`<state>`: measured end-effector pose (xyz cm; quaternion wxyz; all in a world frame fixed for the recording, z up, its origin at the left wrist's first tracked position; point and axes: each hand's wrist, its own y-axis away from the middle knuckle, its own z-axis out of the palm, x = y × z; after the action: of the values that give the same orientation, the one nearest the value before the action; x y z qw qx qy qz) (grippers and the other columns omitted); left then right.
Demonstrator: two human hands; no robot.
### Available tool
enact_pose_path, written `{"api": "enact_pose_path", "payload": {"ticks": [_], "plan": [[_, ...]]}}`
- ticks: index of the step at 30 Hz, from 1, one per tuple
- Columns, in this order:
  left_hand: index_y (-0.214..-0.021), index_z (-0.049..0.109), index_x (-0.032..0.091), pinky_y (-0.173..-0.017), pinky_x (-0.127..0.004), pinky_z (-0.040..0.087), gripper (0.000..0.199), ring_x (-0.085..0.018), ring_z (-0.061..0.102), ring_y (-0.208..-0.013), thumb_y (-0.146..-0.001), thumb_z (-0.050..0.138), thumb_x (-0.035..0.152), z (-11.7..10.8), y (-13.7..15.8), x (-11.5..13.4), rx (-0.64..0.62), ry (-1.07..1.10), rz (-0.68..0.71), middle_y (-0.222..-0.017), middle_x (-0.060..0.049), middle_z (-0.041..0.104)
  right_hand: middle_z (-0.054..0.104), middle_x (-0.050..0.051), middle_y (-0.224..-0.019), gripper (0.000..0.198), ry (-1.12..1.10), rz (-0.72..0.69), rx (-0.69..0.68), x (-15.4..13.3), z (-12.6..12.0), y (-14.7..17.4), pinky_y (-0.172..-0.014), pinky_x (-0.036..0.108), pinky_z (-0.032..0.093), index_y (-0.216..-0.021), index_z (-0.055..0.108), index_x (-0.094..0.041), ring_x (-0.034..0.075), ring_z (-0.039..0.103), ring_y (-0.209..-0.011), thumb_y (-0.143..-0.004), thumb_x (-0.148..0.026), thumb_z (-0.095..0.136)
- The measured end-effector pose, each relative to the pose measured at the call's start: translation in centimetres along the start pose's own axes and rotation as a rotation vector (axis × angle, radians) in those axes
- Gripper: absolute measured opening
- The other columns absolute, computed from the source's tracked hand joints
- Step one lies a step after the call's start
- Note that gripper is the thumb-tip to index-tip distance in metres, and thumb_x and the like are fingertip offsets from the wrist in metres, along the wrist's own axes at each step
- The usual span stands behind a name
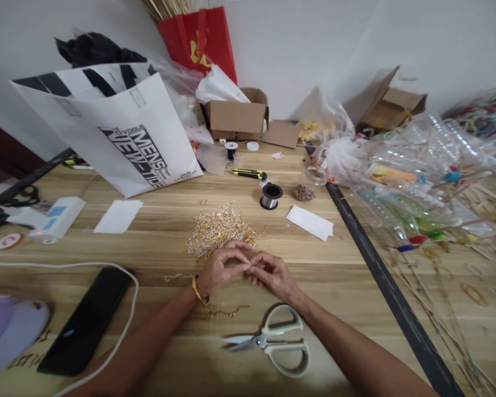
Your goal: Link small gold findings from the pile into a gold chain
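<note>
My left hand (223, 267), with a gold bracelet (197, 290) at the wrist, meets my right hand (275, 273) over the table. Thumbs and fingertips of both are pinched together, almost touching. Whatever they hold is too small to make out; a faint thin line seems to hang below the left one. Just beyond them lies a loose pile of small gold and clear beads (219, 227). A silvery chain (179, 277) rests left of the bracelet, and a gold chain (227, 314) lies nearer me. Scissors (268, 342) with pale handles lie below my right hand, blades pointing left.
Beyond the beads are a wire spool (271, 196), a yellow-black cutter (248, 174) and a bead jar (308, 187). A white paper bag (119, 132) stands back left. A phone (89, 320) and white cable (128, 322) lie left; plastic packaging (421, 182) crowds the right.
</note>
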<state>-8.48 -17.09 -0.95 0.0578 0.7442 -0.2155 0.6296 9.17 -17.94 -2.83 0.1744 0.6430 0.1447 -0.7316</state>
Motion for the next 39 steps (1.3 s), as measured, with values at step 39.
{"api": "enact_pose_path", "payload": {"ticks": [39], "plan": [[-0.080,0.063,0.017,-0.079,-0.033,0.040,0.014,-0.018,0.047,-0.084,-0.086,0.051,0.022,0.7,0.4,0.1,-0.164,-0.922,0.167,-0.080,-0.005,0.059,0.043,-0.005,-0.055,0.022,0.055,-0.124,0.370,0.0,-1.1,-0.8,-0.043,0.021,0.030,-0.076,0.051,-0.018,0.008,0.037,-0.047,-0.081,-0.038,0.058]]}}
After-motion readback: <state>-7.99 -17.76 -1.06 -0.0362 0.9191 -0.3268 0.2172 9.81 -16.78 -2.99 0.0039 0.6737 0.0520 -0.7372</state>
